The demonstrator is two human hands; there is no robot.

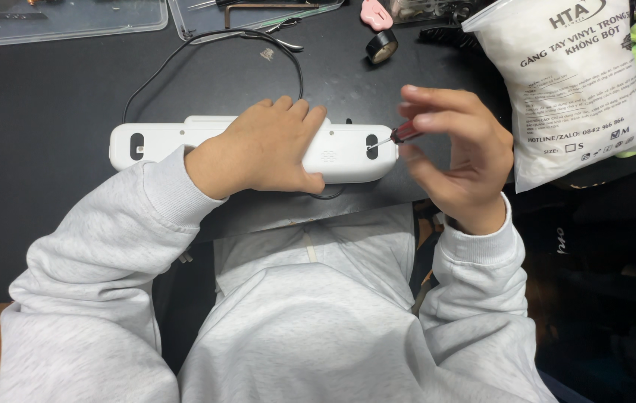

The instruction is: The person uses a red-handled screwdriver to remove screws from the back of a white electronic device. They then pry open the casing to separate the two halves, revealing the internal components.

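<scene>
White oblong plastic device (348, 153) lies flat on the black table, long axis left-right, back side up with oval slots near each end, black cable looping off behind. Small screwdriver (400, 135), red handle, thin metal shaft, angled down-left, tip set in the right-end slot.

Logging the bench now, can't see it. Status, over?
Left hand flat on white casing. Right hand pinching red screwdriver, tip in casing's right slot. Black cable behind; nothing blocking.
</scene>
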